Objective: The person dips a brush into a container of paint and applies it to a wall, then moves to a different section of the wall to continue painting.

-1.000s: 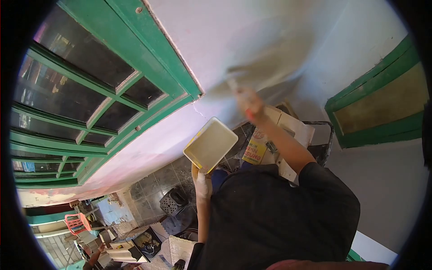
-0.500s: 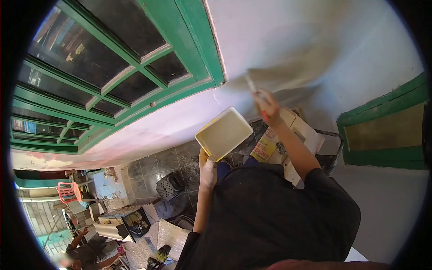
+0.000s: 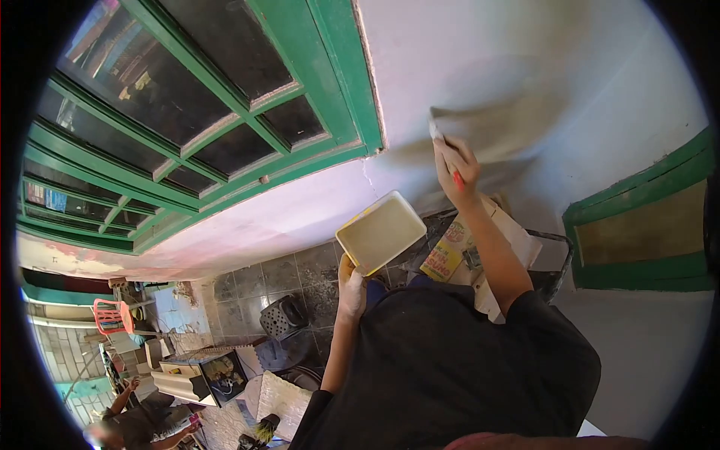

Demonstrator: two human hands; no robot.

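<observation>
head view, left to right: the left hand (image 3: 351, 294) grips the yellow tray (image 3: 380, 232) from beneath, fingers closed on its lower edge; it looks light and stiff. the right hand (image 3: 456, 169) presses a scraper (image 3: 437, 132) on the wet grey patch (image 3: 487, 127), fingers wrapped around its red handle.

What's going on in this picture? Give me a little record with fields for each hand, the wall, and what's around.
Left hand: holds up a yellow tray from below, the tray tilted.
Right hand: raised against the wall, gripping a red-handled tool; its working end is blurred.
Wall: pale, with a greyer wet-looking patch by the tool.
Window: green window frame with dark panes, left of the patch.
Below: tiled floor, a dark basket, printed packaging.
Others: another person low at the left edge.
</observation>
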